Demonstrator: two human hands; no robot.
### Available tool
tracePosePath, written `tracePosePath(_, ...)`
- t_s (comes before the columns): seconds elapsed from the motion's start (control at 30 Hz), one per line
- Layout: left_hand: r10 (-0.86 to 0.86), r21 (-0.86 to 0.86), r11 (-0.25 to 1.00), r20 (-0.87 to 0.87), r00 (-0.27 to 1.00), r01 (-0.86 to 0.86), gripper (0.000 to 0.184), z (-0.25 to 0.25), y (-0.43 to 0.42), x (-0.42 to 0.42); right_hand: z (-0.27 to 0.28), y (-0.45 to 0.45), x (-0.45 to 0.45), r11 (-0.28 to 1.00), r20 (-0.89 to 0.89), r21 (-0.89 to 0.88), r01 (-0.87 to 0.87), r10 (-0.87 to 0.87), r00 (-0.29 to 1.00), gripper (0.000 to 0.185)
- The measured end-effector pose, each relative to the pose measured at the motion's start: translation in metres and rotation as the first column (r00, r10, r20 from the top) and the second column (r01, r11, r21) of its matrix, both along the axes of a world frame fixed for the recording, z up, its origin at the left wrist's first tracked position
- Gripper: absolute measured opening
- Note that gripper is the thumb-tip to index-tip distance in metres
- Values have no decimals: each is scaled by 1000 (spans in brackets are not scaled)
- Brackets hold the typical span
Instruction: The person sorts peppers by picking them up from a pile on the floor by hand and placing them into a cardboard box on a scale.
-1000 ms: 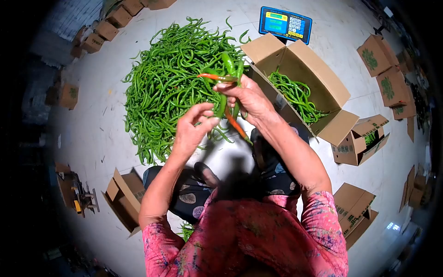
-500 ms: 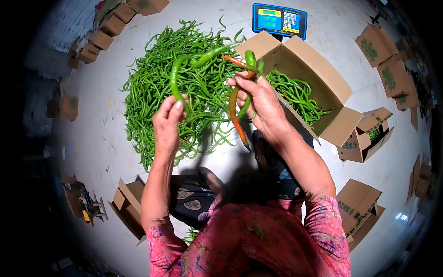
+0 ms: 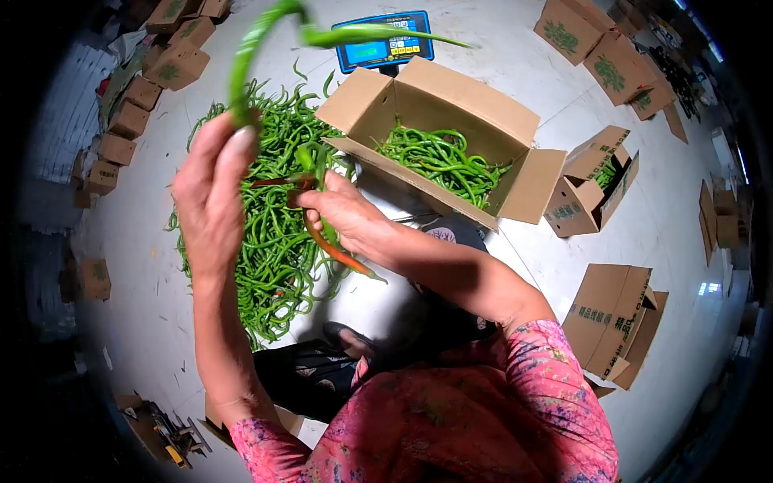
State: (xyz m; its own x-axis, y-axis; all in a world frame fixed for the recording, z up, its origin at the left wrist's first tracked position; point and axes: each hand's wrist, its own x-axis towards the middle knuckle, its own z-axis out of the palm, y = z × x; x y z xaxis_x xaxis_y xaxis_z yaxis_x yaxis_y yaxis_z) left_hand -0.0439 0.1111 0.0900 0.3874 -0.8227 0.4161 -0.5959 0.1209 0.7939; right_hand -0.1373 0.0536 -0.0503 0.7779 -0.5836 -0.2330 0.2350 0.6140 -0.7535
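Observation:
A long, bent green chili pepper [image 3: 241,68] is pinched at one end by my left hand [image 3: 213,189], raised close to the camera. My right hand [image 3: 346,213] is closed around several chili peppers [image 3: 338,251], green ones and reddish-orange ones, whose ends stick out on both sides of the fingers. Below both hands, a large pile of green chili peppers [image 3: 262,274] lies on the floor. To the right of the pile stands an open cardboard box [image 3: 475,97] with green chili peppers [image 3: 447,165] inside.
A blue-framed scale display [image 3: 383,40] stands behind the open box. Farther right are a smaller open box [image 3: 576,201] with green contents and another open carton [image 3: 608,318]. More cartons [image 3: 177,66] line the far left, and others [image 3: 616,60] the far right.
My left hand has lifted the green chili pepper up toward the camera. My right hand, still holding its peppers, has moved left over the pile. The whole view has shifted and turned.

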Motion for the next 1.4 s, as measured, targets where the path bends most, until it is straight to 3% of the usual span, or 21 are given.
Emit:
tracePosePath(0.03,-93,82,993,28,995,90,26,1,-10,-4,13,3,-4,999,9,36,24,-24,1000,23)
tracePosePath(0.1,-219,12,976,36,975,218,27,-5,-29,-20,39,8,-14,992,22,106,67,-70,997,16)
tracePosePath(0.2,-160,-43,987,-89,983,156,27,-7,-21,-27,6,-2,-5,997,42,38,74,-75,996,18)
tracePosePath(0.23,-95,-38,995,-105,990,92,33,-12,-15,-22,8,-4,-7,996,68,36,84,-87,994,17)
tracePosePath(0.27,-42,7,999,-154,987,43,32,-15,-6,-14,13,-7,-12,995,16,55,88,-89,996,19)
tracePosePath(0.33,80,64,996,-246,966,-66,28,-26,13,0,21,-13,-17,990,86,119,69,-80,993,19)
tracePosePath(0.43,335,-76,929,-240,911,-362,27,-48,39,7,22,-18,-18,991,102,112,78,-90,991,17)
tracePosePath(0.5,314,90,949,-305,899,-301,30,-48,50,2,22,-18,-17,984,158,169,57,-84,984,16)
tracePosePath(0.57,177,269,958,-292,940,-97,32,-68,51,3,21,-15,-14,985,246,171,20,-62,967,16)
tracePosePath(0.63,45,308,942,-512,858,134,32,-80,49,-11,19,-12,-10,989,237,149,24,-59,970,11)
tracePosePath(0.83,117,328,938,-606,787,113,25,-93,52,6,19,-13,-15,989,191,148,27,-56,980,23)
tracePosePath(1.03,191,102,981,-545,816,-162,16,-51,54,40,13,-16,-16,989,-8,101,109,-109,994,25)
tracePosePath(1.1,114,-61,982,-554,825,-177,17,-40,50,52,13,-14,-16,988,-18,91,124,-123,992,29)
tracePosePath(1.23,-2,-209,970,-515,857,-123,22,-11,21,42,21,-9,-17,997,-95,36,65,-62,994,30)
tracePosePath(1.3,-47,-212,976,-421,906,-47,24,1,-3,27,17,-2,-12,999,-169,-12,44,-46,985,29)
tracePosePath(1.4,-119,-195,978,-237,964,73,23,-4,-46,7,5,5,-7,1000,-126,-13,-3,1,992,28)
